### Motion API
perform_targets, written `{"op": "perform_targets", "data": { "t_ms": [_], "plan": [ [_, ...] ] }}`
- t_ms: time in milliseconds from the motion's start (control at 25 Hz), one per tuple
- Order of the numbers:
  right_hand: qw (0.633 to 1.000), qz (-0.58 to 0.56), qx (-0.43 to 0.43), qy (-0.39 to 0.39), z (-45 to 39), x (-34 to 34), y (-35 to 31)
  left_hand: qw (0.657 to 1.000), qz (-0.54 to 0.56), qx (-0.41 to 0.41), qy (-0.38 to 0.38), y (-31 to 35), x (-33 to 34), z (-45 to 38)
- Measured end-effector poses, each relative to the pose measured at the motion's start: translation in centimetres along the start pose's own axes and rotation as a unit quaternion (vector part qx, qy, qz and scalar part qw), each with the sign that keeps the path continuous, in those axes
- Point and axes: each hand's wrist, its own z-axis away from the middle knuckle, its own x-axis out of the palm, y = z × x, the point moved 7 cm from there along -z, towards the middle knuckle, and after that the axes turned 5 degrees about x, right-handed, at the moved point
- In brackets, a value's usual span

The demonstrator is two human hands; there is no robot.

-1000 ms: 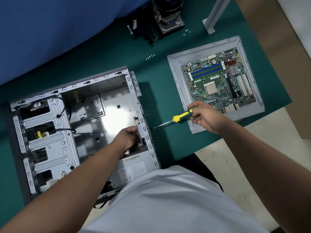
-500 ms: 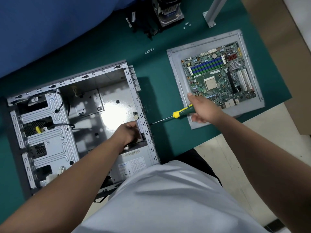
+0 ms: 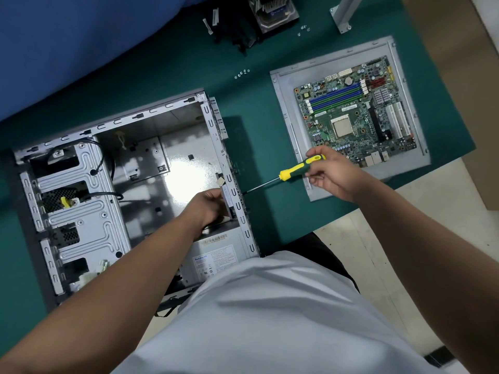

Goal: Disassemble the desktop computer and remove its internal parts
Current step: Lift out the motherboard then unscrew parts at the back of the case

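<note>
A single view comes from a wide-angle camera worn on the person's head, looking steeply down and forward over the chest onto the green bench (image 3: 256, 136). It sits close: both forearms rise from the lower corners and the shirt fills the bottom middle. The open computer case (image 3: 113, 201) lies left of centre, the motherboard (image 3: 356, 114) on its grey panel upper right. The bench's near edge crosses the lower right, with pale floor (image 3: 378, 252) below it. Straight lines bow toward the frame's edges.
</note>
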Motion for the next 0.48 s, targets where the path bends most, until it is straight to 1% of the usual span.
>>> {"op": "perform_targets", "data": {
  "t_ms": [40,80,120,160,200,240,360,400,440,480],
  "plan": [
    [0.999,-0.034,0.004,-0.014,0.0,0.1,0.2,1.000,0.002,0.001,0.002,0.1,0.0,0.2],
    [0.998,-0.048,0.028,-0.023,0.4,0.4,0.3,1.000,-0.001,-0.001,0.006,0.2,0.0,0.3],
    [0.999,0.002,0.041,-0.009,0.3,0.3,0.6,1.000,0.001,-0.001,0.008,0.2,-0.1,0.4],
    [0.995,0.089,0.038,0.024,0.1,-0.1,0.7,1.000,0.003,-0.004,0.011,0.2,-0.1,0.3],
    [0.983,0.172,0.006,0.058,0.0,-0.3,0.2,1.000,0.007,-0.007,0.012,0.3,-0.1,0.4],
    [0.983,0.165,-0.015,0.075,-0.4,-0.4,0.0,1.000,0.012,-0.011,0.013,0.4,0.0,0.5],
    [1.000,0.011,-0.013,0.020,-0.2,0.2,-0.4,1.000,0.007,-0.012,0.015,0.5,0.0,0.6],
    [1.000,-0.013,-0.008,0.008,-0.3,0.3,-0.1,1.000,-0.006,-0.009,0.015,0.6,0.0,0.7],
    [1.000,0.001,0.007,0.000,0.1,0.5,-0.2,1.000,-0.012,-0.007,0.018,0.7,0.0,0.8],
    [0.998,0.056,0.017,0.016,0.0,0.3,0.0,1.000,-0.011,-0.005,0.020,0.8,-0.1,0.9]
  ]
}}
